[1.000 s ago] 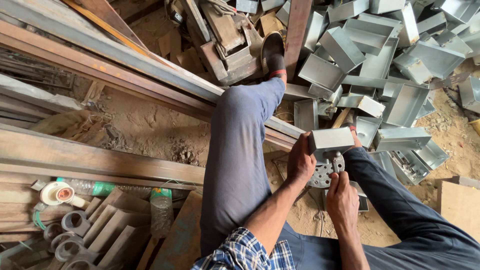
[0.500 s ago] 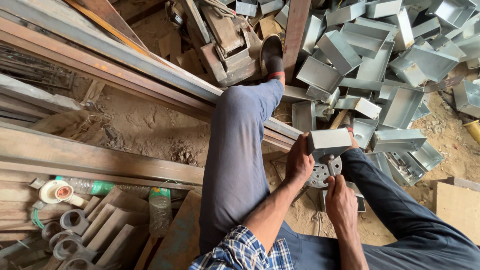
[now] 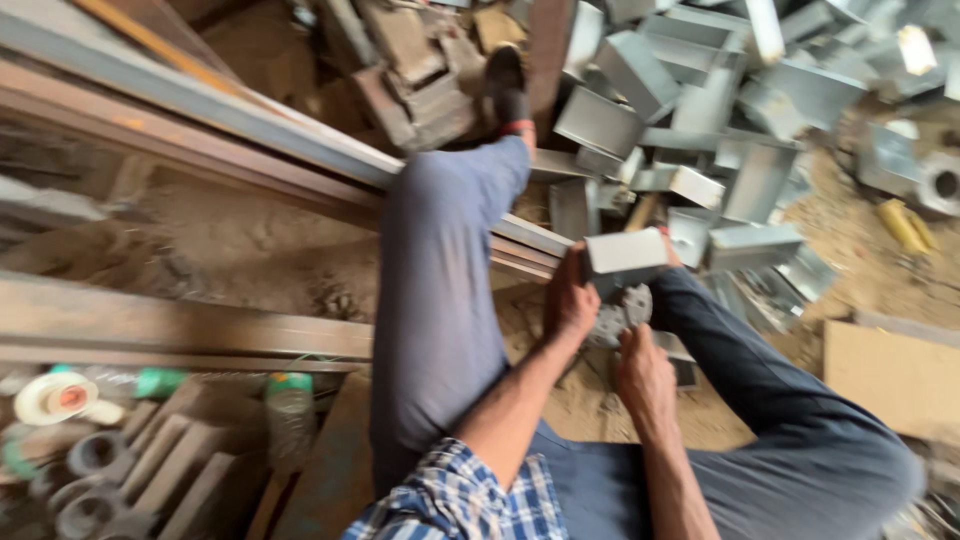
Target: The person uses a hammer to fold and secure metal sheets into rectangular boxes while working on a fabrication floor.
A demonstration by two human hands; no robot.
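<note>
gripped between both hands, a grey sheet-metal box (image 3: 625, 252) is held low between the spread knees of a seated person, above sandy ground. the left hand (image 3: 570, 300) is wrapped firmly around the box's left end, fingers closed on it. the right hand (image 3: 645, 372) is set just below and nearer the body, closed around something under the box; a round perforated metal disc (image 3: 622, 312) is seen directly beneath the box, between the two hands, but whether it is pinched by the right fingers or only touched cannot be told through the motion blur.

the box is seen with its long axis running left to right across the view, its pale top face turned up toward the camera. it lies just ahead of the right hand and hard against the left hand, so the left hand is the nearer of the two.

beyond the box, a heap of similar metal boxes (image 3: 720, 110) is spread over the ground to the upper right, well apart from the hands. long steel bars (image 3: 200, 110) are laid across the left side, passing under the outstretched left leg (image 3: 440, 260). a flat piece of cardboard (image 3: 890, 375) is lying past the right knee, and rolls of tape (image 3: 55, 398) and short pipe pieces are scattered at lower left.
</note>
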